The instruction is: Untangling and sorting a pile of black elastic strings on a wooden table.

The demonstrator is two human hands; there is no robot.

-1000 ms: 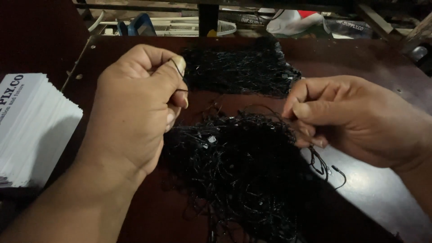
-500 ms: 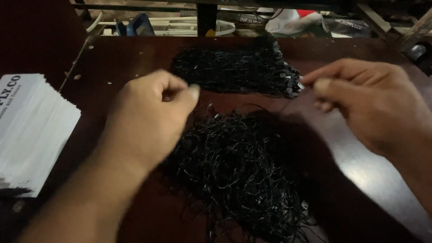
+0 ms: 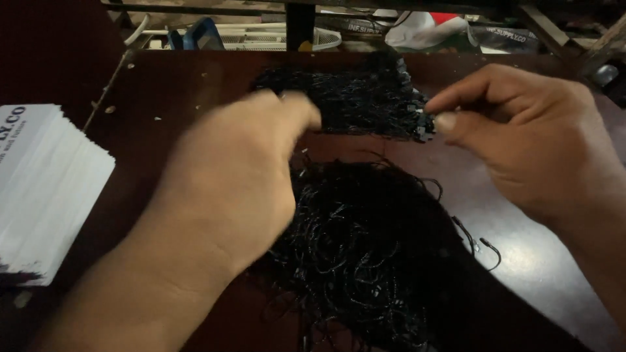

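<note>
A tangled heap of thin black strings (image 3: 365,254) lies on the dark red-brown table (image 3: 195,85) in front of me. Farther back lies a second, flatter pile of black strings (image 3: 352,98). My left hand (image 3: 235,189) hovers over the left edge of the near heap, blurred, with fingers curled and tips pinched together near the far pile; whether a string is in them is not visible. My right hand (image 3: 521,137) is at the right end of the far pile, thumb and forefinger pinched at its edge, apparently on a thin black string.
A stack of white printed cards (image 3: 45,189) sits at the table's left edge. A few loose strings (image 3: 482,244) lie right of the near heap. Behind the table's far edge are a blue object (image 3: 199,32), a white mesh item (image 3: 287,39) and clutter.
Both hands have risen from the near heap toward the far pile. The right hand moved up and right to the far pile's edge; the left hand shifted right and forward.
</note>
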